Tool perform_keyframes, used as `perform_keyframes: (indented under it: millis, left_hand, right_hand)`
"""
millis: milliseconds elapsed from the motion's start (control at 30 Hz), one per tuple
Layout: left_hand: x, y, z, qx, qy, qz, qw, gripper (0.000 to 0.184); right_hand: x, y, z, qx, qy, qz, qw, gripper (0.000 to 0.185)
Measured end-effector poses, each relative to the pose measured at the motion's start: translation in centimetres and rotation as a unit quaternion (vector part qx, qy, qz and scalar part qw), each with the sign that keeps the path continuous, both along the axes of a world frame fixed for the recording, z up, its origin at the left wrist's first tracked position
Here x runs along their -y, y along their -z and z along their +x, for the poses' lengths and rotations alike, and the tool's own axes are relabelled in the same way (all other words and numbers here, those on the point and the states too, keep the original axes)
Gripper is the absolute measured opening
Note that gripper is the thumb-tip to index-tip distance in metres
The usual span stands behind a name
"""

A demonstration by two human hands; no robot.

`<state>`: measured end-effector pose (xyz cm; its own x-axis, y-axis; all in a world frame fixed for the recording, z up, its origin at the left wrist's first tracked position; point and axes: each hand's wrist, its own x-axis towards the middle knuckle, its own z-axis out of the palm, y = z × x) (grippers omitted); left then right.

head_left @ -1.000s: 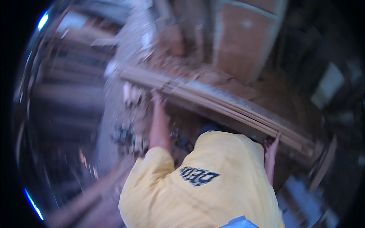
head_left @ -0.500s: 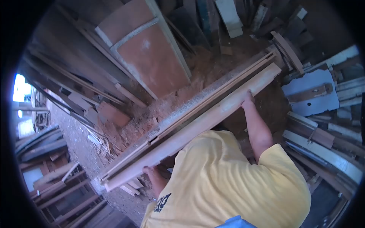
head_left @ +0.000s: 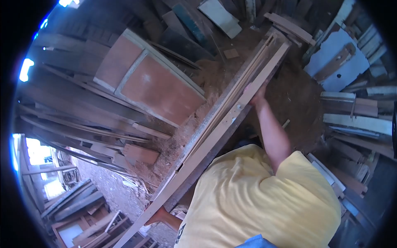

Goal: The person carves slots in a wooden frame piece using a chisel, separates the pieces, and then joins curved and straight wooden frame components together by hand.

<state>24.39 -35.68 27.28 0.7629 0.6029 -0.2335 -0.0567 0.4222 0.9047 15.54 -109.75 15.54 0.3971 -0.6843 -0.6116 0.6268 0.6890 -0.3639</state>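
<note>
A long wooden plank point(head_left: 206, 145) runs diagonally across the view, from the upper right to the lower left. My left hand point(head_left: 155, 214) grips it near its lower-left end, with the fingers reaching round to the far side. Farther along, toward the upper right, my right hand point(head_left: 257, 96) is closed on the same plank, thumb side showing at its edge. A round knot or mark shows on the plank's face just below my right hand. Close behind the plank lies a long narrow bench point(head_left: 206, 120) with thin wood strips along it.
A framed reddish panel point(head_left: 159, 89) leans beyond the bench, over sawdust point(head_left: 165, 163). Long boards point(head_left: 95, 89) stand stacked at left. A torn white sheet point(head_left: 326, 76) and timber offcuts point(head_left: 359, 122) lie at right. More wood pieces point(head_left: 78, 206) are piled at lower left.
The plank has shifted and tilted, showing a narrower face, with its near end farther down-left. My hands now wrap round it rather than resting along its near edge. The view has turned.
</note>
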Motion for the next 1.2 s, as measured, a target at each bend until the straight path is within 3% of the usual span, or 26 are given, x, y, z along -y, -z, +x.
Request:
perform_keyframes:
  millis: [67, 100, 133, 200, 233, 267, 367, 533, 567, 633, 733, 767, 800, 933, 1033, 1100, 1133, 1200]
  left_hand:
    - [-0.2, -1.6, 0.8, 0.021, 0.004, 0.010, 1.000, 0.067]
    - [0.0, -2.1, 1.0, 0.025, 0.005, 0.012, 1.000, 0.067]
    - [0.3, -2.7, 1.4, 0.029, 0.011, 0.021, 0.999, 0.067]
    - [0.9, -3.3, 1.4, 0.032, 0.014, 0.032, 0.999, 0.067]
    - [1.0, -3.4, 1.4, 0.030, 0.016, 0.039, 0.999, 0.067]
    - [1.4, -3.4, 1.4, 0.025, 0.018, 0.042, 0.999, 0.067]
    - [1.7, -2.9, 1.8, 0.019, 0.029, 0.052, 0.998, 0.066]
    - [1.1, -1.7, 1.5, 0.008, 0.021, 0.047, 0.999, 0.066]
    - [1.2, -1.3, 1.3, 0.002, 0.018, 0.049, 0.999, 0.066]
    - [0.9, -1.0, 0.6, -0.007, 0.010, 0.057, 0.998, 0.066]
    - [0.9, -0.2, -0.4, -0.022, 0.004, 0.062, 0.998, 0.066]
    - [0.8, 0.1, -0.5, -0.026, 0.003, 0.062, 0.998, 0.066]
    - [0.6, 0.5, -0.8, -0.033, 0.002, 0.060, 0.998, 0.066]
    - [0.1, 2.2, -1.9, -0.056, -0.005, 0.064, 0.996, 0.066]
    - [-0.9, 3.8, -3.1, -0.082, -0.007, 0.072, 0.994, 0.066]
    - [-1.5, 4.5, -3.9, -0.105, -0.009, 0.087, 0.991, 0.066]
    - [-1.7, 5.0, -4.1, -0.117, -0.009, 0.096, 0.988, 0.066]
    - [-1.7, 5.4, -4.2, -0.142, -0.005, 0.114, 0.983, 0.065]
  right_hand:
    - [0.3, 1.6, 1.3, 0.046, -0.003, 0.012, 0.999, 0.083]
    - [1.5, 1.4, 2.2, 0.064, 0.002, -0.056, 0.996, 0.077]
    - [2.1, 1.1, 2.5, 0.070, 0.012, -0.051, 0.996, 0.077]
    - [3.9, -0.9, 2.8, 0.103, -0.005, -0.025, 0.994, 0.074]
    - [3.0, -5.1, 2.2, 0.079, -0.007, 0.020, 0.997, 0.078]
    - [3.4, -4.8, 2.2, 0.084, -0.001, 0.023, 0.996, 0.078]
    - [3.1, -1.7, 1.9, 0.037, -0.003, 0.028, 0.999, 0.083]
    - [5.6, 5.1, 2.6, 0.077, 0.026, -0.034, 0.996, 0.085]
    - [7.1, 5.7, 2.1, 0.301, -0.085, -0.184, 0.932, 0.084]
    - [8.2, 6.5, 2.7, 0.504, -0.194, -0.307, 0.783, 0.083]
    - [7.6, 6.7, 3.5, 0.597, -0.234, -0.366, 0.675, 0.086]
    - [5.1, 8.0, 3.1, 0.351, -0.100, -0.251, 0.896, 0.089]
    - [3.5, 8.5, 2.8, 0.059, 0.048, -0.102, 0.992, 0.093]
    - [1.7, 1.0, 1.1, -0.008, -0.004, -0.008, 1.000, 0.091]
    - [-0.3, -3.3, -0.1, -0.035, 0.011, -0.096, 0.995, 0.078]
    - [-2.3, -5.1, -1.8, -0.149, -0.001, -0.205, 0.967, 0.064]
    - [-3.0, -5.2, -1.8, -0.150, 0.002, -0.203, 0.968, 0.064]
    - [-4.5, -5.2, -1.5, -0.322, 0.042, -0.263, 0.909, 0.057]
